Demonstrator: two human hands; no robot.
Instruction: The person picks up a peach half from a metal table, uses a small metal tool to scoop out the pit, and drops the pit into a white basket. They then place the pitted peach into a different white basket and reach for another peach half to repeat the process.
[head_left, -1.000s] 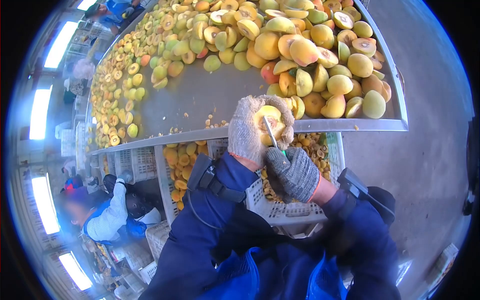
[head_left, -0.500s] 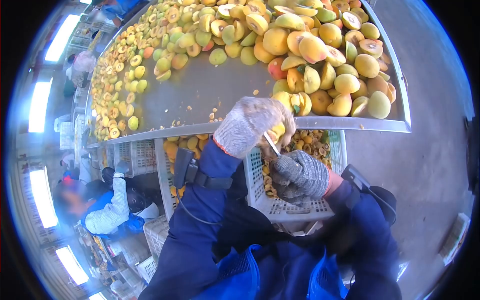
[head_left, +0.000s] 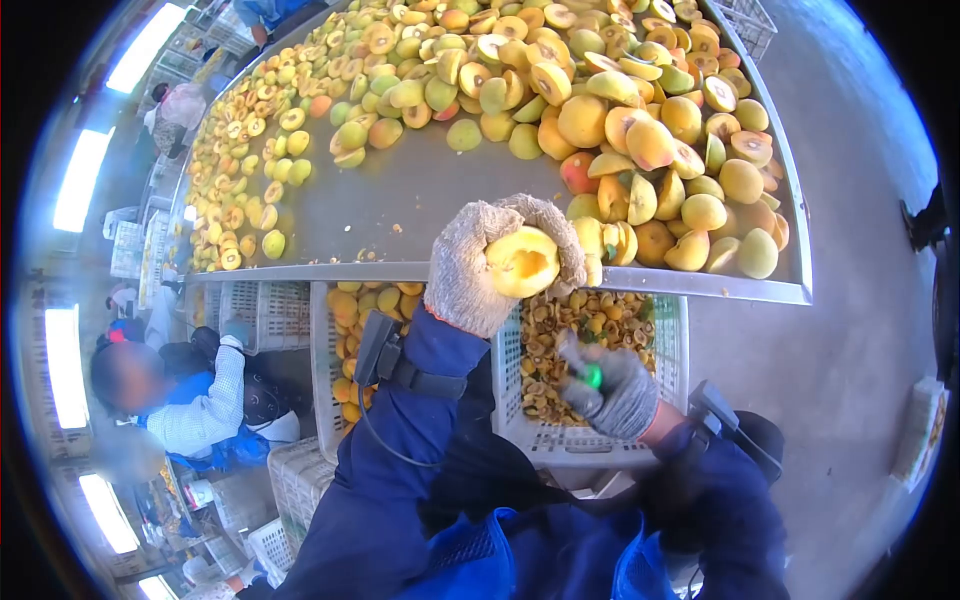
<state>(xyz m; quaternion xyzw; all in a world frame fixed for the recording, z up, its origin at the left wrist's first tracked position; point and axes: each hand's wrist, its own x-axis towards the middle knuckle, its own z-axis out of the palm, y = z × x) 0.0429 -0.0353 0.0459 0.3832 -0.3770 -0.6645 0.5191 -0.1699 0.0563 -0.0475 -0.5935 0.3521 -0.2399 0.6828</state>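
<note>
My left hand (head_left: 462,265), in a grey knitted glove, is closed around a yellow peach half (head_left: 522,262). Its cut face looks up at me, with a ragged hollow in the middle, just over the table's front rim. Lower and to the right, my gloved right hand (head_left: 622,398) grips a green-handled knife (head_left: 593,376) above a crate of scraps. Blur hides most of the blade. Peach halves (head_left: 650,200) are heaped on the metal table (head_left: 390,215), close to my left fingertips.
A white crate (head_left: 507,385) with brown and yellow pit pieces stands below the table edge. Left of it, another crate (head_left: 322,375) holds yellow peach halves. A person (head_left: 200,400) in a checked sleeve works at the left. Bare floor (head_left: 850,330) lies to the right.
My right hand has drawn the knife out of the fruit and moved down over the scrap crate. My left hand has turned the peach half, showing its hollowed face.
</note>
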